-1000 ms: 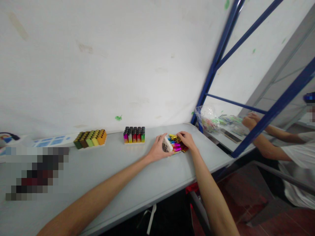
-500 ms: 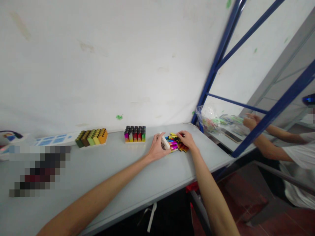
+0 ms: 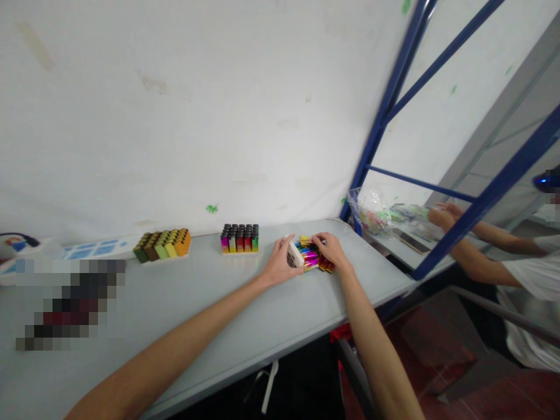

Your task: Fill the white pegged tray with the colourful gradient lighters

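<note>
My left hand [image 3: 279, 263] grips a white tray [image 3: 296, 255] tilted on its side, thumb below and fingers above. Shiny multicoloured lighters [image 3: 310, 258] lie against the tray's right side. Over their right end is my right hand [image 3: 328, 248], its fingers pinched together at the lighters; which piece they hold is too small to tell. Left of my hands, a block of upright metallic lighters [image 3: 240, 239] with black tops stands in a white base. Farther left stands another block, of green, brown, yellow and orange lighters [image 3: 163, 244].
The grey table [image 3: 227, 315] runs along the wall. A blue metal frame [image 3: 378, 137] rises at its right end. Beyond it are a plastic bag [image 3: 371, 213], a phone [image 3: 411, 241] and another person's hands [image 3: 444, 217]. Papers and a cable lie at far left.
My right hand has shifted slightly left over the lighters, and the pieces under its fingers have moved a little. My left hand and the tray look almost unchanged.
</note>
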